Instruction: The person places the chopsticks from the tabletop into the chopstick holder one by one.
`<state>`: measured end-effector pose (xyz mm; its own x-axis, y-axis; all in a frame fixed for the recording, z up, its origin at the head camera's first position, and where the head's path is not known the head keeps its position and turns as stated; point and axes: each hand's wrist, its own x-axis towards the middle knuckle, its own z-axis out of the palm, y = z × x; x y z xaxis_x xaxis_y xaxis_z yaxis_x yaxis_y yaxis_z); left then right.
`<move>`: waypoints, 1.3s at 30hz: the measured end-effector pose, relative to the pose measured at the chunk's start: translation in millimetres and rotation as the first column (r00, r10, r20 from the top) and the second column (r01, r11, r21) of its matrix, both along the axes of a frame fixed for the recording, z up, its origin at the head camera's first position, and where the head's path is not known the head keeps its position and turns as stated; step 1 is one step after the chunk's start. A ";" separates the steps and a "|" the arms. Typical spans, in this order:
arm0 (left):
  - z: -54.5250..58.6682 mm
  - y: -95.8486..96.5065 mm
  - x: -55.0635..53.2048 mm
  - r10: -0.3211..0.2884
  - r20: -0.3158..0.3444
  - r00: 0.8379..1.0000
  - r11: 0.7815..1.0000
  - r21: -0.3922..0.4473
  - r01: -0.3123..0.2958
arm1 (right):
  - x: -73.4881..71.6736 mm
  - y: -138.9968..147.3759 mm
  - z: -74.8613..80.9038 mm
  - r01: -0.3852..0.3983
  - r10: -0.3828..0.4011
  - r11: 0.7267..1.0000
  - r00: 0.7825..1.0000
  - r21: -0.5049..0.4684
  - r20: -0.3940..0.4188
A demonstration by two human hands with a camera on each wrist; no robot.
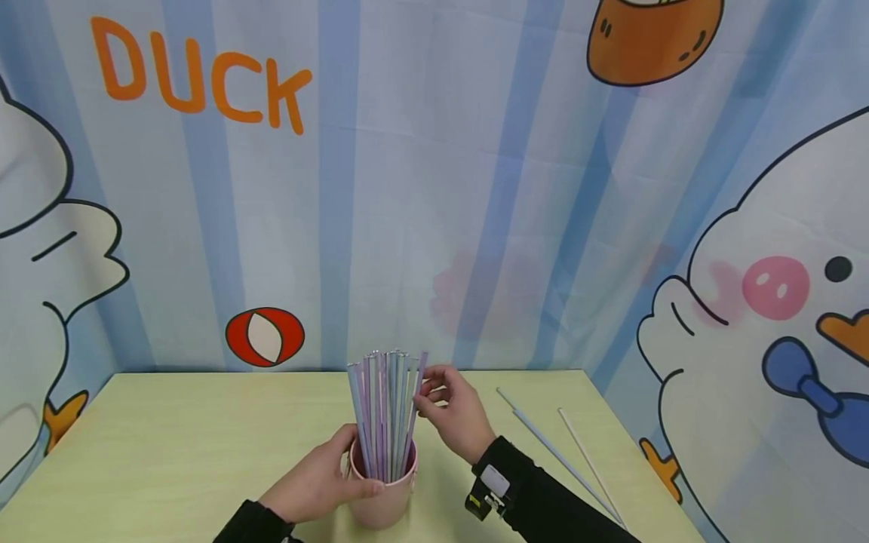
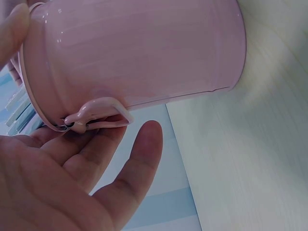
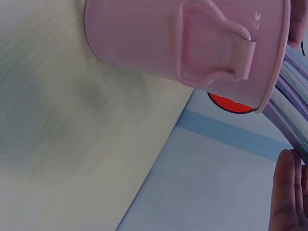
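A pink metal bucket (image 1: pixel 382 504) stands upright on the table, packed with thin pastel straws (image 1: pixel 383 415) in lilac, pale blue and silvery tones. My left hand (image 1: pixel 315 480) grips it by the rim, the thumb across the near side. In the left wrist view several fingers lie behind the folded pink handle (image 2: pixel 103 113), and one finger points away from the wall. At the bunch's right edge my right hand (image 1: pixel 456 415) pinches a lilac straw (image 1: pixel 422 367) between thumb and fingertips. The straw's lower end is hidden inside the bucket.
To the right on the pale yellow table (image 1: pixel 204 445) lie a light blue straw (image 1: pixel 557 452) and a white straw (image 1: pixel 587 456), close together near my right sleeve. A duck-print curtain (image 1: pixel 407 188) hangs behind the table and along both sides.
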<state>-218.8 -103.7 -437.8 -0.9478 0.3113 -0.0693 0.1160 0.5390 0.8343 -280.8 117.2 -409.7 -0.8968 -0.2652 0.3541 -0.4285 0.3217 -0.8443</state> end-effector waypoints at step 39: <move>-1.1 -0.4 -0.3 0.010 0.003 1.000 1.000 -0.027 -0.010 | -11.6 77.0 -32.8 0.142 -0.091 0.911 0.985 0.387 -0.148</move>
<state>-219.1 -104.1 -438.9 -0.9505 0.3002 -0.0800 0.1085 0.5622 0.8199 -292.3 194.3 -442.4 -0.8857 -0.3027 0.3520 -0.4603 0.6715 -0.5806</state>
